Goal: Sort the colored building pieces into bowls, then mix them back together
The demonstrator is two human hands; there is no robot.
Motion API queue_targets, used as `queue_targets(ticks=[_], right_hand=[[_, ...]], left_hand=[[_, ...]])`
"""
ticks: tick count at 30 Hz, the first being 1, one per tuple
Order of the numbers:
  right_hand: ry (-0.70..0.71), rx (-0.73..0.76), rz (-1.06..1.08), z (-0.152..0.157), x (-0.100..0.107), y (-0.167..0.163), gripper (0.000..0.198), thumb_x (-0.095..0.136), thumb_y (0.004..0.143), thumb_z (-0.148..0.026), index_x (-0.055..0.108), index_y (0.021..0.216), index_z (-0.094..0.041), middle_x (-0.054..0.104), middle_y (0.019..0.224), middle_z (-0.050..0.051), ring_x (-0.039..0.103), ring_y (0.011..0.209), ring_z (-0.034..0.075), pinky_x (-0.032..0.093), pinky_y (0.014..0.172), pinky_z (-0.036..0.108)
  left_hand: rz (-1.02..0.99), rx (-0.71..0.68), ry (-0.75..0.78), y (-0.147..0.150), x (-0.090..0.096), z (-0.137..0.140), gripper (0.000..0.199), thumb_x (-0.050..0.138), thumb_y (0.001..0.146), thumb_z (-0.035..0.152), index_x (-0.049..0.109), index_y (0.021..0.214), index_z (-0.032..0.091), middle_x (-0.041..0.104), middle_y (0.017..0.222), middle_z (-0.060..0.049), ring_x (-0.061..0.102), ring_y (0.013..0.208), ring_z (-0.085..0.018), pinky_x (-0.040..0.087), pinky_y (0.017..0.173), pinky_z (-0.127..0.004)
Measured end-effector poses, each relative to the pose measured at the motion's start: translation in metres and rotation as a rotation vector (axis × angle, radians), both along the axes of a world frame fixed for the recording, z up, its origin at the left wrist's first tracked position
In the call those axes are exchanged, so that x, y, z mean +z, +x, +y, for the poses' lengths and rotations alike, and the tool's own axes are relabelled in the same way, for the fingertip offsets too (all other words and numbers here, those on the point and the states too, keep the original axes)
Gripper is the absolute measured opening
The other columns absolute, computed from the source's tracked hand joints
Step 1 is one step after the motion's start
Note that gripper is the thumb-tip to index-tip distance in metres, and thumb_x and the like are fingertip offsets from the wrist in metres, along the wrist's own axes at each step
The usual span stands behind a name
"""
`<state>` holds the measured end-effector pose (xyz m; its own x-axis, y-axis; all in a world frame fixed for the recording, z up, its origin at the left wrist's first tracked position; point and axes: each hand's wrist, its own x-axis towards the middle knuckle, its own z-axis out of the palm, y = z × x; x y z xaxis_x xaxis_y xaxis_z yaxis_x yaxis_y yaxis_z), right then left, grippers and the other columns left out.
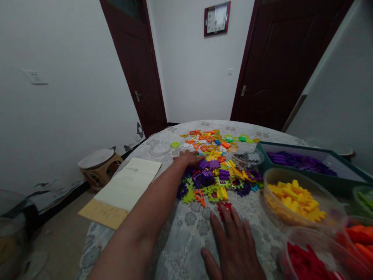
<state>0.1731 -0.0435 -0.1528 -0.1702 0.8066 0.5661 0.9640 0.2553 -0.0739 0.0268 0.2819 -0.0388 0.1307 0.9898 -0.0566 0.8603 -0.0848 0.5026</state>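
A loose pile of colourful interlocking plastic building pieces (214,164) covers the middle of the table, with purple, yellow, green, orange and white among them. My left hand (189,157) reaches out to the pile's left side, fingers spread low over the pieces beside some purple ones (204,179). Its fingertips are partly hidden, and nothing shows in its grasp. Closer to me, my right hand (235,245) lies open, palm down, above the tablecloth. Its fingertips are at a red piece (224,209), partly covering it.
At right stand clear tubs of yellow pieces (294,200), red pieces (309,264) and orange pieces (361,237). Behind them is a green box (262,165) of purple pieces. A small tub holds grey pieces (247,157). An open notebook (131,182) lies left, near a stool (99,165).
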Motion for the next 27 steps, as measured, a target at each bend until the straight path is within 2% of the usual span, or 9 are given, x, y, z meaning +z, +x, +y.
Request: queue_targets(ticks=[3, 8, 14, 19, 23, 27], right_hand=[[-0.013, -0.005, -0.006, -0.002, 0.006, -0.001, 0.095, 0.064, 0.092, -0.061, 0.023, 0.172, -0.033, 0.037, 0.172, 0.015, 0.041, 0.152, 0.049, 0.043, 0.109, 0.076], [0.012, -0.019, 0.031, -0.001, 0.011, -0.002, 0.094, 0.065, 0.093, -0.057, 0.021, 0.172, -0.032, 0.034, 0.173, 0.018, 0.044, 0.151, 0.049, 0.048, 0.107, 0.072], [0.025, -0.064, 0.194, -0.002, 0.021, -0.011, 0.086, 0.063, 0.096, -0.049, 0.022, 0.170, -0.029, 0.034, 0.172, 0.018, 0.041, 0.153, 0.046, 0.046, 0.113, 0.069], [0.040, -0.104, 0.258, -0.003, 0.034, -0.017, 0.079, 0.058, 0.099, -0.053, 0.029, 0.166, -0.022, 0.036, 0.169, 0.022, 0.032, 0.157, 0.045, 0.041, 0.117, 0.070], [0.068, -0.121, 0.262, -0.001, 0.034, -0.018, 0.076, 0.058, 0.099, -0.056, 0.035, 0.163, -0.022, 0.038, 0.168, 0.022, 0.031, 0.158, 0.046, 0.038, 0.116, 0.071], [0.104, -0.133, 0.287, 0.003, 0.033, -0.015, 0.059, 0.054, 0.102, -0.046, 0.046, 0.154, -0.018, 0.041, 0.166, 0.024, 0.030, 0.157, 0.044, 0.033, 0.118, 0.070]], left_hand=[[0.097, -0.087, -0.083, 0.004, 0.000, -0.008, 0.079, 0.073, 0.067, 0.085, 0.073, 0.134, 0.044, 0.052, 0.162, -0.013, 0.032, 0.151, -0.057, 0.022, 0.113, -0.082], [0.118, -0.130, -0.001, 0.005, -0.008, -0.042, 0.077, 0.066, 0.073, 0.086, 0.071, 0.136, 0.041, 0.053, 0.159, -0.015, 0.035, 0.149, -0.056, 0.021, 0.111, -0.084], [0.075, -0.083, 0.074, 0.001, -0.010, -0.094, 0.070, 0.062, 0.077, 0.084, 0.075, 0.127, 0.037, 0.060, 0.151, -0.017, 0.043, 0.143, -0.051, 0.021, 0.113, -0.081], [0.048, -0.054, 0.106, 0.004, -0.007, -0.136, 0.067, 0.060, 0.081, 0.081, 0.075, 0.128, 0.037, 0.062, 0.148, -0.018, 0.045, 0.141, -0.051, 0.022, 0.112, -0.081], [0.061, -0.052, 0.133, 0.009, -0.010, -0.164, 0.065, 0.058, 0.084, 0.080, 0.075, 0.129, 0.036, 0.064, 0.144, -0.018, 0.048, 0.139, -0.050, 0.024, 0.113, -0.079], [0.084, -0.057, 0.143, 0.012, -0.010, -0.191, 0.065, 0.057, 0.084, 0.081, 0.075, 0.128, 0.037, 0.065, 0.143, -0.016, 0.050, 0.138, -0.047, 0.028, 0.115, -0.074]])
